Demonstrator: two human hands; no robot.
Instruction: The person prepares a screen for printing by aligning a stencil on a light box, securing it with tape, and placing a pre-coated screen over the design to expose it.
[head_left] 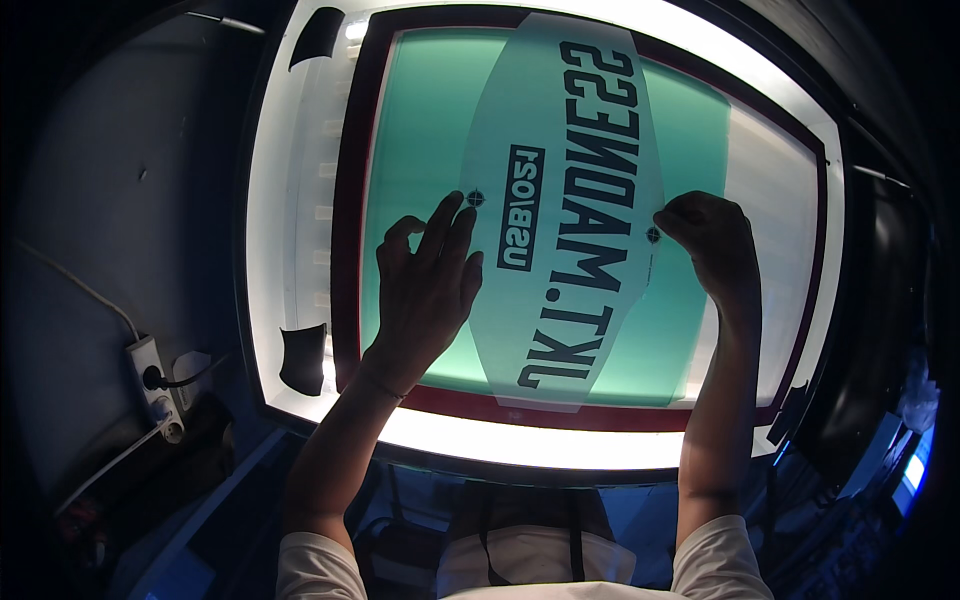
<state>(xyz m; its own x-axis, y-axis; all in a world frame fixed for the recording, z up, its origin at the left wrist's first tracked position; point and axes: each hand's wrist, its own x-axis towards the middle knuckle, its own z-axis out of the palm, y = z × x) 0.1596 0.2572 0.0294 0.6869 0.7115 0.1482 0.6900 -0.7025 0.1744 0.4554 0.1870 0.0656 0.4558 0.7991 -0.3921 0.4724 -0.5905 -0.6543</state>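
Note:
A clear film sheet (535, 110) with large black mirrored lettering and small round cross-marks lies over the green-coated mesh (685, 120) of a screen-printing frame (350, 190). My left hand (425, 275) rests at the film's left edge with its fingers spread, the fingertips beside one cross-mark (476, 199). At the opposite edge, my right hand (710, 235) is closed in a pinch on the film, right by the other cross-mark (654, 235). The exact grip of its fingertips is partly hidden.
Under the frame glows a light table (285, 220) with a bright white border. Black patches (303, 360) sit at its corners. To the left, a white power strip (157, 390) with plugged cables hangs by the grey wall. A lit screen (914, 472) shows at the far right.

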